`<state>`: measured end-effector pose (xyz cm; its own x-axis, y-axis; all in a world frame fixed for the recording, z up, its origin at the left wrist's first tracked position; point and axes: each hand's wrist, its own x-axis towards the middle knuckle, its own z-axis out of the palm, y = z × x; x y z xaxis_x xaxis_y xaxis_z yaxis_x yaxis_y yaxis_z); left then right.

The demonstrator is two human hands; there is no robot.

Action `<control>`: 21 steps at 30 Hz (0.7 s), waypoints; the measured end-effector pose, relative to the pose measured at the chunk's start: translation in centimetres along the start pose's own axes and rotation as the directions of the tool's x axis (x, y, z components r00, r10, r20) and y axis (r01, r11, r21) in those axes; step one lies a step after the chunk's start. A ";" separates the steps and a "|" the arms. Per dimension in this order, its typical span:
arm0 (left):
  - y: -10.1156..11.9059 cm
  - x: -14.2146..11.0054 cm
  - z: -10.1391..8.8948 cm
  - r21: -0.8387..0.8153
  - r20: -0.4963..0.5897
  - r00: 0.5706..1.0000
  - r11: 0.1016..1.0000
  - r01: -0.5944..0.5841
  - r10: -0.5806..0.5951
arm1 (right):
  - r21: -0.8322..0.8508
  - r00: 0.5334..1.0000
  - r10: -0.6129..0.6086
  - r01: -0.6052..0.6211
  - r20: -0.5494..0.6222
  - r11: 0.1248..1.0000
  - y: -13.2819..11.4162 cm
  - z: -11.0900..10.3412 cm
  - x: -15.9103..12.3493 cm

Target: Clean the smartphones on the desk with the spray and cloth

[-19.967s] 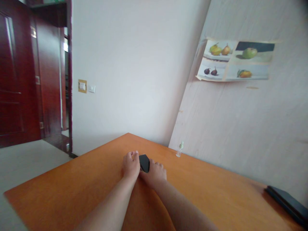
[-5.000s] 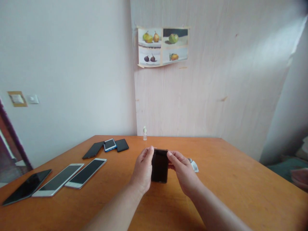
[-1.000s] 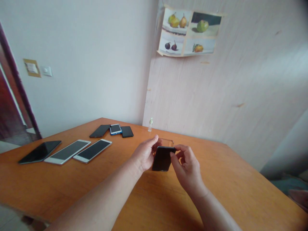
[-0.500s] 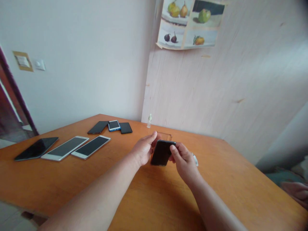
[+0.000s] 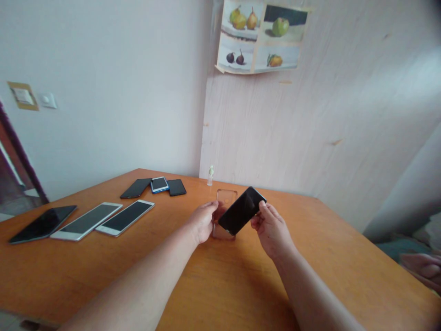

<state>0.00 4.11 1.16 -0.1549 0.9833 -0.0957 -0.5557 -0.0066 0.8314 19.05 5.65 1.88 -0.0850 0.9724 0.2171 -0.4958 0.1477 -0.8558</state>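
A black smartphone (image 5: pixel 242 211) is tilted in front of me, its dark screen toward my eyes. My right hand (image 5: pixel 274 225) is closed on its right edge, thumb on the front. Behind the phone, a clear phone case (image 5: pixel 226 194) stands over the table, partly covered by the phone. My left hand (image 5: pixel 205 220) pinches the case by its left side, the thumb at the edge. The phone's lower left part overlaps the case in view; whether they touch I cannot tell.
The orange wooden table (image 5: pixel 213 280) holds several devices at left: a black tablet (image 5: pixel 43 224), white phones (image 5: pixel 126 218) and smaller phones (image 5: pixel 159 185) farther back. A small clear bottle (image 5: pixel 210 176) stands near the wall. Another person's hand (image 5: pixel 420 268) shows at far right.
The phone has swung clockwise and shifted right and up with my right hand, uncovering more of the clear case. My left hand keeps its hold on the case. The view has shifted slightly.
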 end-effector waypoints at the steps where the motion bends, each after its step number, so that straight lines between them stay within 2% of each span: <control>1: 0.1 0.0 0.0 -0.004 -0.005 1.000 1.000 0.002 -0.002 | 0.053 1.000 0.007 -0.005 -0.025 0.999 -0.1 -0.2 0.3; 7: 0.3 -0.2 0.0 -0.019 -0.019 1.000 1.000 0.020 -0.020 | 0.176 0.985 0.086 -0.059 -0.152 0.983 -0.4 -1.8 1.6; 11: -0.1 -0.2 -0.1 -0.019 -0.022 0.999 0.999 0.027 -0.028 | 0.255 0.968 0.145 -0.090 -0.207 0.963 -0.5 -2.0 1.7; 21: -1.5 -0.4 0.1 0.105 0.058 0.994 0.991 0.083 -0.089 | 0.303 0.953 0.180 -0.102 -0.244 0.948 -0.7 -1.7 1.8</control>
<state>0.97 3.70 -0.03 -0.0571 0.9888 -0.1379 -0.4773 0.0943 0.8737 20.76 7.61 2.06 0.0405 0.9973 -0.0618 -0.7228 -0.0135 -0.6909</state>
